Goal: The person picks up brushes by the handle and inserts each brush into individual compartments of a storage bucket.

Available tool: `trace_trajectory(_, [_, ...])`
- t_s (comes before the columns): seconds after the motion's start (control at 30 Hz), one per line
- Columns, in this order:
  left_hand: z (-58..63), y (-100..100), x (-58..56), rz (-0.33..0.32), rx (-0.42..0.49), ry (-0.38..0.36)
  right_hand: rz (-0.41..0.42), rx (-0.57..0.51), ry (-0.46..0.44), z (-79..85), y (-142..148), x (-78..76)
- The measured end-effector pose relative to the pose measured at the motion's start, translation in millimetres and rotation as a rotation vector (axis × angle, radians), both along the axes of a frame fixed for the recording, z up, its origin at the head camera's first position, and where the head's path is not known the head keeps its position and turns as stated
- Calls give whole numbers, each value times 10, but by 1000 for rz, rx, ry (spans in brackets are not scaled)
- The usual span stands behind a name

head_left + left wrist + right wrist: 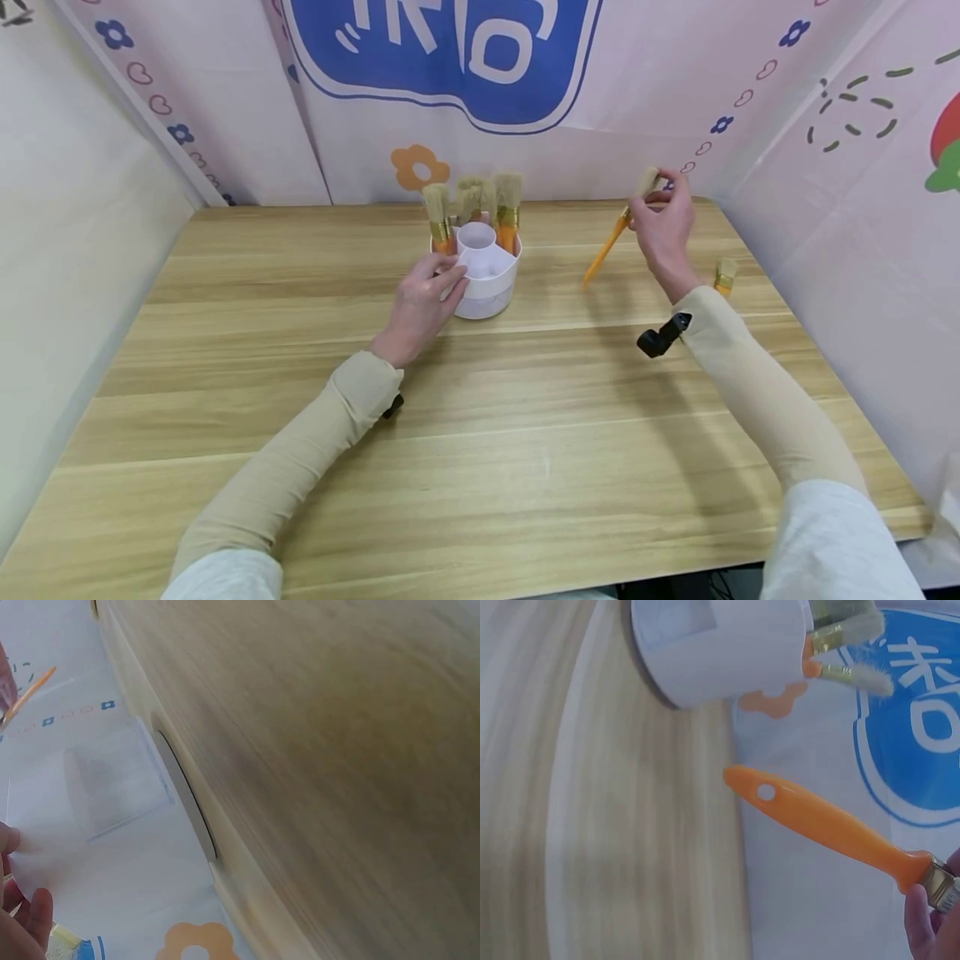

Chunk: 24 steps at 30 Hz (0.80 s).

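A white round holder (489, 292) with compartments stands on the table, several paintbrushes (507, 204) upright in its back part, bristles up. My left hand (422, 307) grips the holder's front left rim between thumb and fingers. To the right of it, my right hand (666, 229) pinches a paintbrush (606, 252) near its metal band and bristles, above the table. Its orange handle slants down to the left; in the right wrist view the handle (817, 825) shows a hole near its end. The left wrist view shows only part of the left hand's fingers (39, 919) at the holder.
Another paintbrush (725, 277) lies at the table's right side, partly hidden behind the right forearm. The wood-grain table (480, 467) meets printed white wall sheets (615, 158) at the back and sides. A black wrist camera (663, 335) sticks out from the right sleeve.
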<state>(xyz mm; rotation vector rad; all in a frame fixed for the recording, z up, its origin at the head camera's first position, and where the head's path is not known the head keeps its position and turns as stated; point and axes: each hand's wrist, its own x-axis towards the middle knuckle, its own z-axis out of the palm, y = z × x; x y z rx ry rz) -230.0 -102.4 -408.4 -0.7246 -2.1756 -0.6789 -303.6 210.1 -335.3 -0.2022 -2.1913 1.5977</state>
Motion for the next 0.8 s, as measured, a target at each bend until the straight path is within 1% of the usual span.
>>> trace_trajectory(0.23, [5,-3,-3,2,-6,10,61,-113,120,158,-245,1])
trace_trajectory(0.43, [23,3,13,3,-23,-10,128,-202,171,294,-459,36])
trace_trajectory(0.63, [32,6,19,12,-34,-27,180,-251,228,398,-653,81])
trace_trajectory(0.8, [27,1,22,11,-28,-14,196,-246,271,514,-838,187])
